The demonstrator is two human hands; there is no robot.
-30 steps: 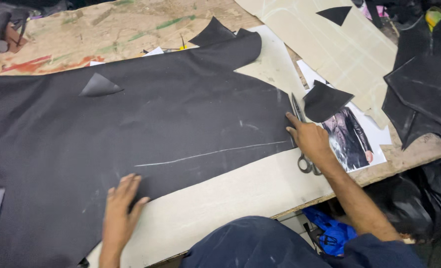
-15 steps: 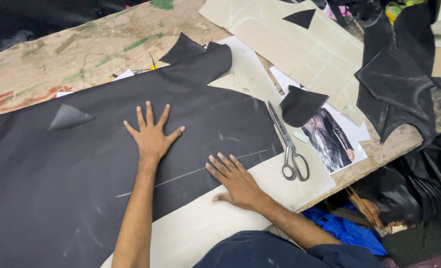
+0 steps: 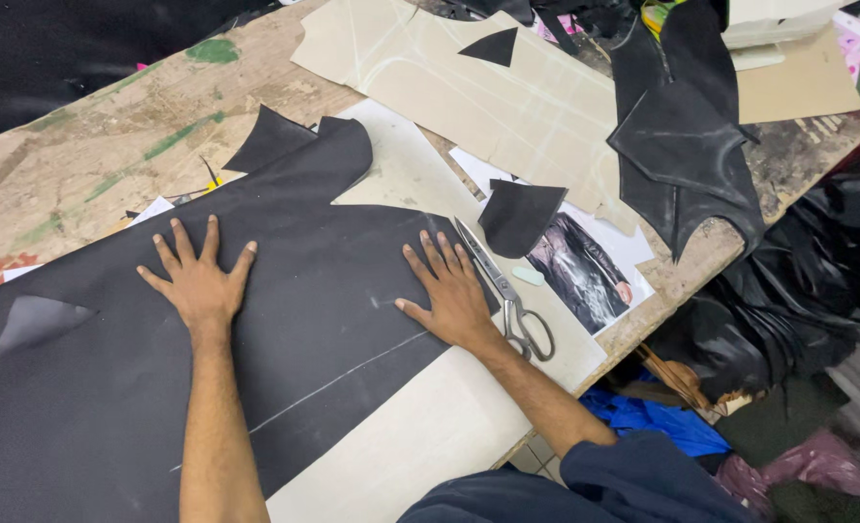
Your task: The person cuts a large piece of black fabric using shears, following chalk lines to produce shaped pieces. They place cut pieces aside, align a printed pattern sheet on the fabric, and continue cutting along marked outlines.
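A large sheet of black leather (image 3: 110,387) lies across the worn wooden table (image 3: 72,155), with a white chalk line running over it. My left hand (image 3: 198,281) rests flat on the sheet, fingers spread. My right hand (image 3: 449,291) presses flat on the sheet's right end, fingers apart. Neither hand holds anything. Silver scissors (image 3: 507,295) lie closed just to the right of my right hand, on a cream paper pattern (image 3: 401,436) under the leather.
A small black leather offcut (image 3: 517,215) and a printed photo sheet (image 3: 585,271) lie right of the scissors. More cream patterns (image 3: 507,107) and black leather pieces (image 3: 687,145) cover the far right. Black material (image 3: 798,291) hangs below the table's edge.
My right hand let go of the scissors a second ago. Both hands have since moved onto the black sheet and spread flat; my right hand slid up toward the sheet's right end.
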